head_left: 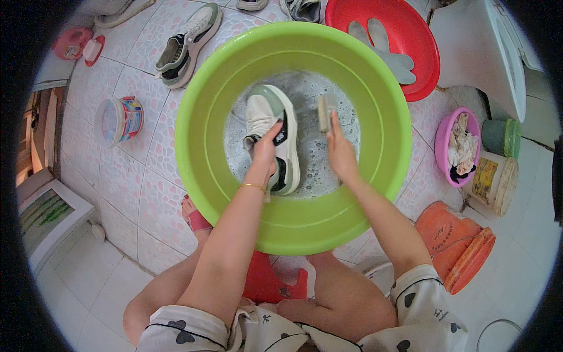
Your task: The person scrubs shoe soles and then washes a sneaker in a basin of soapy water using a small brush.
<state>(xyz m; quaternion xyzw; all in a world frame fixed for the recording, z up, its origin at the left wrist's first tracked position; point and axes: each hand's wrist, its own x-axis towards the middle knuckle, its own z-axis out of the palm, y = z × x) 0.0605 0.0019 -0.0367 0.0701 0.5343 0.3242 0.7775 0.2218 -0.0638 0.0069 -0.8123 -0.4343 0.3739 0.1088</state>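
Observation:
A large lime-green basin (pixel 199 135) with foamy grey water stands on the floor in front of me. Over the water, my left hand (pixel 267 146) grips a white, black and pale green sneaker (pixel 287 158) at its middle, toe pointing away from me. The thumb lies across the shoe's upper, and the other fingers are mostly hidden. To the right of the shoe, my right hand (pixel 341 149) is closed around the handle of a scrubbing brush (pixel 324 113). Its pale bristles face the sneaker, with a gap between them.
Another sneaker (pixel 187 47) lies beyond the basin at the left, near a small plastic bucket (pixel 120 121). A red basin (pixel 419 35) holding grey insoles (pixel 384 50) stands far right. Along the right are a pink basin (pixel 441 141) of cloths and an orange bucket (pixel 448 240).

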